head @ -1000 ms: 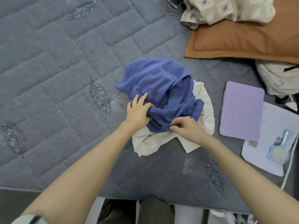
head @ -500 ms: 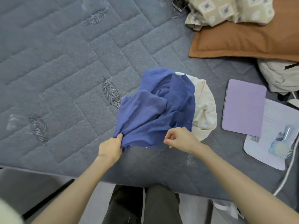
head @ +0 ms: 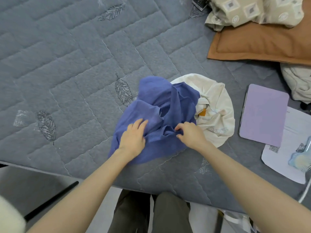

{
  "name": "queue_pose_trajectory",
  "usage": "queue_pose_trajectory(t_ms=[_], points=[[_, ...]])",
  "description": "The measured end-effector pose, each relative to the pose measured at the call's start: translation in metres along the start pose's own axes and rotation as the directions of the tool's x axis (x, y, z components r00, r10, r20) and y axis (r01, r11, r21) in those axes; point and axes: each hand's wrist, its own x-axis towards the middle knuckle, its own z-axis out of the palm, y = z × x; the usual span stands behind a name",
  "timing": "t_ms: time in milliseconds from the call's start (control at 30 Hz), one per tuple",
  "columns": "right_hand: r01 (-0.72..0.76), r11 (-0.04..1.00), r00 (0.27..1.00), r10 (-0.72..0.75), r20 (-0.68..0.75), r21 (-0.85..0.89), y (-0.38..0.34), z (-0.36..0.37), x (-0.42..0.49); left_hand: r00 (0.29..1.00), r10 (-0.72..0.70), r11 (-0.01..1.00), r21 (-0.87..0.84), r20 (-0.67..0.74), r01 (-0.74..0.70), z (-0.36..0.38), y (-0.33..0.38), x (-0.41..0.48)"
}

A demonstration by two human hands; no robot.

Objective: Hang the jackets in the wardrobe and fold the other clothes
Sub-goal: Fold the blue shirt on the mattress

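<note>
Loosely rumpled blue garment (head: 182, 101) lies under flat left hand (head: 133, 138), right hand (head: 191, 134) pinching it.

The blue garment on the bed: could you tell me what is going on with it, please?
A person at the bed's edge is sorting clothes. The left hand lies flat on the crumpled blue garment, while the right hand pinches a fold of it. It partly covers a cream garment on the grey quilted bedcover. Neither piece is folded yet.
</note>
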Motion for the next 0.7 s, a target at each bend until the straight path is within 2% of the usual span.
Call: queue_pose_trajectory(t_ms=[100,167,233,300,500,633,700], points=[[0.033,0.999,0.995,-0.034,0.091,0.008,0.004,0.004,-0.006,0.985,0.161,0.975,0.165,-0.066,-0.149,-0.004,0.024,0.037],[0.064,0.996,0.974,-0.076,0.211,0.064,0.009,0.003,-0.013,0.973,0.232,0.919,0.328,-0.008,-0.216,-0.006,0.037,0.056],[0.074,0.994,0.961,-0.094,0.259,0.086,0.014,0.001,-0.022,0.965,0.251,0.848,0.464,0.076,-0.257,-0.004,0.043,0.064],[0.040,0.995,0.970,-0.062,0.237,0.094,0.019,-0.002,-0.030,0.969,0.219,0.811,0.532,0.114,-0.245,0.002,0.039,0.063],[-0.104,0.987,0.994,0.100,0.040,0.119,0.016,-0.009,-0.040,0.975,-0.052,0.868,0.492,0.215,-0.062,0.017,-0.024,0.008],[-0.108,0.993,0.983,0.102,0.152,0.035,0.005,-0.008,-0.041,0.974,-0.186,0.913,0.388,0.131,0.122,0.021,-0.063,-0.037],[-0.057,0.998,0.972,0.057,0.228,-0.008,-0.006,-0.004,-0.043,0.956,-0.293,0.938,0.203,0.025,0.282,0.020,-0.074,-0.053]])
